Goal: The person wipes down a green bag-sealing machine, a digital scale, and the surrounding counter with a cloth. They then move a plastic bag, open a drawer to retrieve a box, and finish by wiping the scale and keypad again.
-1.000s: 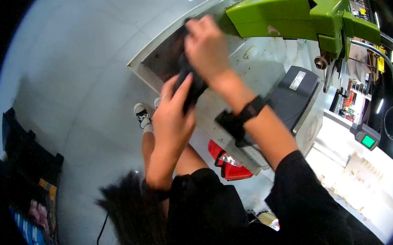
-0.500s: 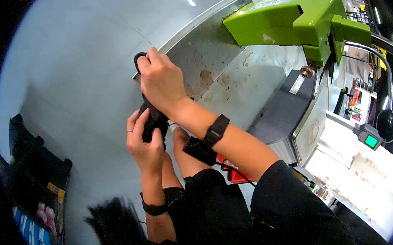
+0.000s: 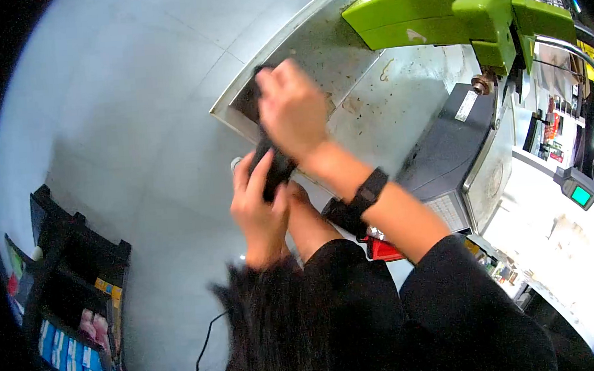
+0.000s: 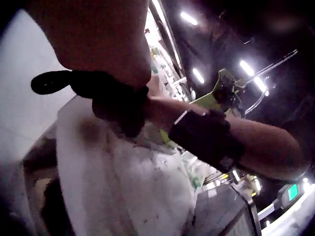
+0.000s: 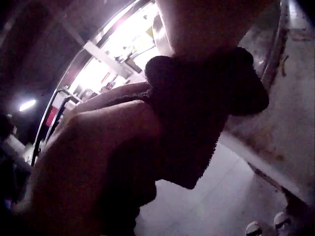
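Observation:
A black, fuzzy-edged cloth [image 3: 279,176] is bunched between both hands, over the near left corner of the metal table. The left hand [image 3: 260,202] grips its lower part, fingers bent over one side and thumb on the other. Higher up, the right hand [image 3: 293,106], blurred, holds the upper end in curled fingers. In the left wrist view a loop of the cloth [image 4: 51,82] sticks out beside the hand. A broad flap of the cloth [image 5: 197,123] hangs between the hands in the right wrist view.
The metal table [image 3: 368,122] has stains and specks on its top. A green machine arm [image 3: 429,11] reaches over its far side. A dark grey box [image 3: 439,151] stands on the right, near a small display [image 3: 579,195]. Dark shelving [image 3: 75,270] stands at left.
The hands with the cloth swung left and toward the body, then back right and away to the table's corner. Both keep hold of the cloth; the head view shifted slightly.

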Motion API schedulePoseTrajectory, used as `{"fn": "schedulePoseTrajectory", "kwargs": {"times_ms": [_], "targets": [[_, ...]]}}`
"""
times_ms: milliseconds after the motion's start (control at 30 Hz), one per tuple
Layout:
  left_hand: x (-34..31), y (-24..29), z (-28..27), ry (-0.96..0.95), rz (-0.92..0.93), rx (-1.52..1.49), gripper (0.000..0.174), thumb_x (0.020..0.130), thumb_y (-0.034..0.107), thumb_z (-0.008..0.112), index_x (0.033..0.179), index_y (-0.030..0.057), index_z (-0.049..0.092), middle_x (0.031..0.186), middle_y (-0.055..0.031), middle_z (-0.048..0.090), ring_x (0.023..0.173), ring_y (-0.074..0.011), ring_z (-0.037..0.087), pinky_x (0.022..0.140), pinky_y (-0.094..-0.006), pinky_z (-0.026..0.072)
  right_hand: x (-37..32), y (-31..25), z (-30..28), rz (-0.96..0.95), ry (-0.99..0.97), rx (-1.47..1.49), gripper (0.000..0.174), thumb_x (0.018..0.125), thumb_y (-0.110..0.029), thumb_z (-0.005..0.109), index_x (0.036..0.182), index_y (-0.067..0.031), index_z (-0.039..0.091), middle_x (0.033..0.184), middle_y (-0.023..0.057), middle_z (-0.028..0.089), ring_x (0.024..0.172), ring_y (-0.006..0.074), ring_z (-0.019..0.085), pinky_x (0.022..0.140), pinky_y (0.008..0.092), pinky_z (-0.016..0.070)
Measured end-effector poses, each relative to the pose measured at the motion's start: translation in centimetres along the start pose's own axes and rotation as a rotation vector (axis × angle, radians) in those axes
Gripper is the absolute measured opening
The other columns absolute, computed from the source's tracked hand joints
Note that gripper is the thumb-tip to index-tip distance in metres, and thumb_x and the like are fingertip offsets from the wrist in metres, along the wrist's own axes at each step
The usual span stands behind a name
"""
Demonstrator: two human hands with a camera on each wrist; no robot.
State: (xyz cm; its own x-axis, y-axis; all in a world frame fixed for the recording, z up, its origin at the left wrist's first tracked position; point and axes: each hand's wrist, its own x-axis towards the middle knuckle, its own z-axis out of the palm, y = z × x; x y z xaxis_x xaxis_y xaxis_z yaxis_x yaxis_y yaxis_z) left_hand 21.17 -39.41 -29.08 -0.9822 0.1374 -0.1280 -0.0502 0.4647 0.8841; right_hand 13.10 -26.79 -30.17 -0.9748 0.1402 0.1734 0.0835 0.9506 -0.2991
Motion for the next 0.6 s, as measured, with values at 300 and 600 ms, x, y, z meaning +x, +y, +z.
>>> {"fn": "schedulePoseTrajectory", "kwargs": {"times_ms": [300, 600], "targets": [[-2.7, 0.9, -0.8, 0.163, -0.027, -0.017, 0.039, 0.066, -0.006, 0.057, 0.104, -0.0024, 0.063, 0.112, -0.0189, 0.058, 0.100, -0.0311, 0.059, 0.090, -0.0373, 0.0452, -2.1, -2.1, -3.8, -0.052, 0.057, 0.395, 0.029, 0.067, -0.001, 0.060, 0.095, -0.0076, 0.058, 0.085, 0.0084, 0.051, 0.076, 0.0268, 0.055, 0.063, 0.0364, 0.0483], [0.0, 3.4, 3.7, -0.178, 0.049, 0.012, 0.048, 0.065, 0.003, 0.068, 0.112, 0.0125, 0.063, 0.116, -0.0131, 0.058, 0.095, -0.0324, 0.062, 0.078, -0.0373, 0.0517, -3.3, 7.0, -2.9, 0.179, 0.062, 0.179, 0.022, 0.076, -0.006, 0.063, 0.097, -0.0032, 0.057, 0.090, 0.0143, 0.054, 0.083, 0.0344, 0.058, 0.071, 0.0423, 0.0478]]}}
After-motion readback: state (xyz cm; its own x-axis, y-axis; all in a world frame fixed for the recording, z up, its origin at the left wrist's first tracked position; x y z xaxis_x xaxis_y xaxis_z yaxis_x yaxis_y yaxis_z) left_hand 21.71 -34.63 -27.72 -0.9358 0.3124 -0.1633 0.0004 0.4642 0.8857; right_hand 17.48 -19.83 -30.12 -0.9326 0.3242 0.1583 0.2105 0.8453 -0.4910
